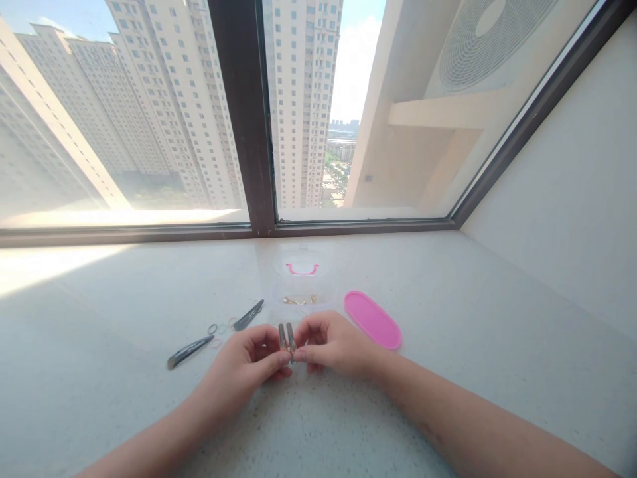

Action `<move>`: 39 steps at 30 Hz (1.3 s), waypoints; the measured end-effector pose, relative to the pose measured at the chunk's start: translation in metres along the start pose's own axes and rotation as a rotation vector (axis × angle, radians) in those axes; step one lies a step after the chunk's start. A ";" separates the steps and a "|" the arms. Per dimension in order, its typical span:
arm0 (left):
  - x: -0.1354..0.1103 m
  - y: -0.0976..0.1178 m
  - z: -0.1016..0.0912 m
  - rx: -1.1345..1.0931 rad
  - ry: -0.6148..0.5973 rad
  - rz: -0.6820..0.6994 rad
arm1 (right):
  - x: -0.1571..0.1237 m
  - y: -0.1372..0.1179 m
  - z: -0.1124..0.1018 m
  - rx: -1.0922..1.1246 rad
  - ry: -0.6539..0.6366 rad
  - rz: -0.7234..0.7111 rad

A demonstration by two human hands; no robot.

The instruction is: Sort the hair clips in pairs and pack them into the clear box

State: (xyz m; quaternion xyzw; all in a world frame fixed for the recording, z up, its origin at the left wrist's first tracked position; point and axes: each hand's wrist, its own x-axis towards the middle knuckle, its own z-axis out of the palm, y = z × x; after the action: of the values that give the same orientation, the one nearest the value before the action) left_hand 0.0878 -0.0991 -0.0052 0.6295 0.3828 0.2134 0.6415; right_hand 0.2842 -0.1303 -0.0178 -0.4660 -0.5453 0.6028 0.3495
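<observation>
Two slim metallic hair clips (pixel 290 335) stand upright side by side between my hands. My left hand (pixel 256 355) pinches them from the left with thumb and fingers. From the right, my right hand (pixel 333 344) grips them in the same way, its fingertips closed. The lower ends of the clips are partly hidden by my thumbs. Just beyond my fingers sits a clear plastic box (pixel 326 292) with a pink handle (pixel 302 271). Small gold-coloured pieces (pixel 299 301) lie inside it, too small to name.
A pink oval lid (pixel 373 320) lies to the right of the box. Left of my hands are two dark hair clips, one nearer (pixel 190 352) and one farther (pixel 249 315), with several small hair ties (pixel 213 328) between them. A window frame (pixel 259 199) borders the pale speckled counter (pixel 318 438).
</observation>
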 end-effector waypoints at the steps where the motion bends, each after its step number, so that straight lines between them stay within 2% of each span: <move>1: 0.000 0.000 0.000 0.002 0.001 -0.001 | 0.000 0.000 0.000 -0.003 0.001 -0.001; 24: 0.000 0.001 0.003 0.004 -0.014 -0.008 | 0.000 0.003 0.000 -0.008 -0.055 -0.005; 39: 0.001 -0.006 0.000 0.058 -0.048 0.006 | -0.002 0.000 0.001 -0.022 -0.061 -0.002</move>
State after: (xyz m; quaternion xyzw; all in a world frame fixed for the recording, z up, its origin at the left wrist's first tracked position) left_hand 0.0874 -0.0995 -0.0110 0.6538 0.3716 0.1891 0.6314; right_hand 0.2841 -0.1323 -0.0172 -0.4507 -0.5628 0.6102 0.3283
